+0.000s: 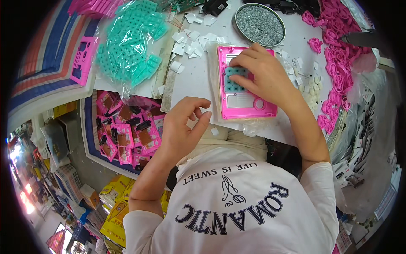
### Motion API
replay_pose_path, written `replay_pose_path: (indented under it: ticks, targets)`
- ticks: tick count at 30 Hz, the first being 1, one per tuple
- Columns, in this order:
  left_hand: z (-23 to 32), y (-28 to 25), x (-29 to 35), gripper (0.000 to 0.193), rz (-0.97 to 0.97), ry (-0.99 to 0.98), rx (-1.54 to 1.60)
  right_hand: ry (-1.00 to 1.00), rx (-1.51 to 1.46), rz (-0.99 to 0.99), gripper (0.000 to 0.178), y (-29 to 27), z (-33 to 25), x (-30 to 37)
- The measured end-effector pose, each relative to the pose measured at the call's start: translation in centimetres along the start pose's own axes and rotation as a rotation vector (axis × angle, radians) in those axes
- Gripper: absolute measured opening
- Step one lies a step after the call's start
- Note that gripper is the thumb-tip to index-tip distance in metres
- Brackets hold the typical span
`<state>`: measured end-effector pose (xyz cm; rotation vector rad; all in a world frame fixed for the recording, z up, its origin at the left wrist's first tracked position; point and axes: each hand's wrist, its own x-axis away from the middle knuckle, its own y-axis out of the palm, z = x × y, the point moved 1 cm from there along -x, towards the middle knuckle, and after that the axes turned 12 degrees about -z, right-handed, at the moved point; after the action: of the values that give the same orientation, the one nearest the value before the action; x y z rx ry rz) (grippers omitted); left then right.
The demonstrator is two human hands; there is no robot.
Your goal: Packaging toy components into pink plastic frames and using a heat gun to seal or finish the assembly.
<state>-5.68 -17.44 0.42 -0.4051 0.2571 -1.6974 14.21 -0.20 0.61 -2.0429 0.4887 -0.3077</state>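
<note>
A pink plastic casing (247,114) lies on a plastic-wrapped pad (214,80) at the table's front. It has window openings and a round hole near its lower right. Inside it sits a teal rubber keypad (230,86). My right hand (264,74) reaches over the casing from the right, thumb and fingertips bent onto the keypad; the hand hides part of both. Left of the casing, my left hand (182,125) hovers by the table edge, fingers curled with a gap to the thumb and nothing visible between them.
A bag of teal keypads (131,38) lies at left, beside a pink casing (82,61). Below it, a bin holds several assembled pink units (127,131). A round tin of screws (259,25) stands behind; white paper pieces (192,42) are scattered nearby. Pink rings (336,63) pile up right.
</note>
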Motion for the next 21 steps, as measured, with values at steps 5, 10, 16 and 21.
replay_pose_path:
  ticks: [5,10,16,21]
  targets:
    - [-1.3,-0.6,0.1,0.02,0.081,0.009,-0.024,-0.009,0.074,0.149,0.054,-0.3,-2.6,2.6]
    - [0.5,-3.5,-5.0,0.017,0.12,0.181,-0.193,0.022,0.251,-0.217,0.091,3.1,-4.4,4.3]
    - [1.3,-8.8,-17.1,0.024,0.124,0.172,-0.701,0.062,0.282,-0.315,0.107,3.0,-4.8,3.9]
    - [-2.0,-9.1,-24.0,0.015,0.185,-0.03,-1.283,0.029,0.228,-0.294,0.105,2.6,-4.8,3.9]
